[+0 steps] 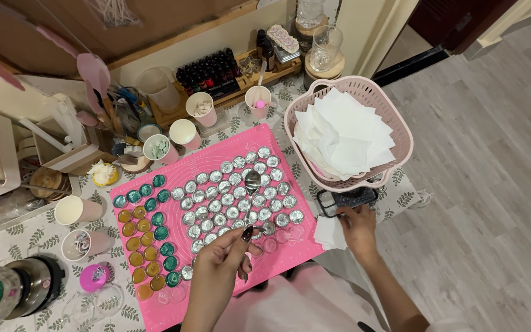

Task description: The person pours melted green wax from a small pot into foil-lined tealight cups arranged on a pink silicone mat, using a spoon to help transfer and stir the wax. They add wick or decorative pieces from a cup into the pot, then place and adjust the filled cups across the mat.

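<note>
My left hand grips the handle of a metal spoon. The spoon's bowl hovers over rows of several small round silver tins on a pink silicone mat. Teal-filled tins and amber-filled tins stand in columns on the mat's left part. My right hand is at the table's right edge, its fingers closed on a white paper square, just below a black flat device.
A pink slotted basket holding a stack of white paper squares sits at the right. Paper cups ring the mat's top and left. A wooden rack of dark small bottles and glass jars stand at the back. Grey floor lies to the right.
</note>
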